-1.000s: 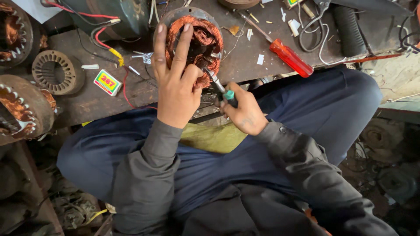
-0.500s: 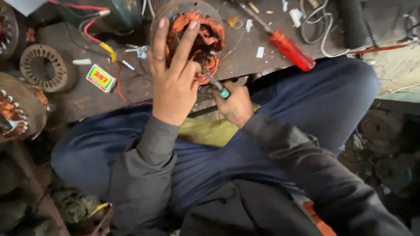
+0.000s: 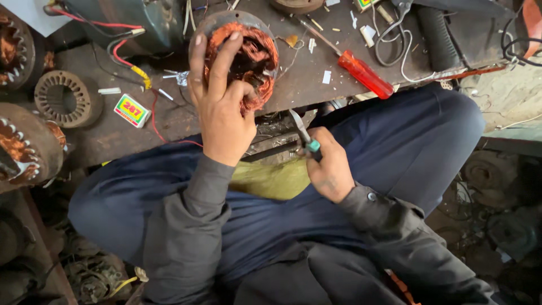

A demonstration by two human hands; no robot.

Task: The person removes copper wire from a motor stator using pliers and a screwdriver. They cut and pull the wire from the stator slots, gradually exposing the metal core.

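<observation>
Hands (image 3: 223, 121) lower, pliers (image 3: 302, 133) withdrawn

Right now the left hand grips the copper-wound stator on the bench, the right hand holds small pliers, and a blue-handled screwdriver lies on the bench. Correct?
Not quite: the screwdriver has a red handle, as the head view shows. The rest stands: the left hand grips the copper-wound stator on the bench, and the right hand holds small pliers.

- The left hand (image 3: 223, 116) is stretched forward, fingers (image 3: 221, 59) spread and curled over something ahead.
- The right hand (image 3: 329, 166) is held lower, near the lap, fingers closed in a fist.
- Both forearms are bent inward.
</observation>
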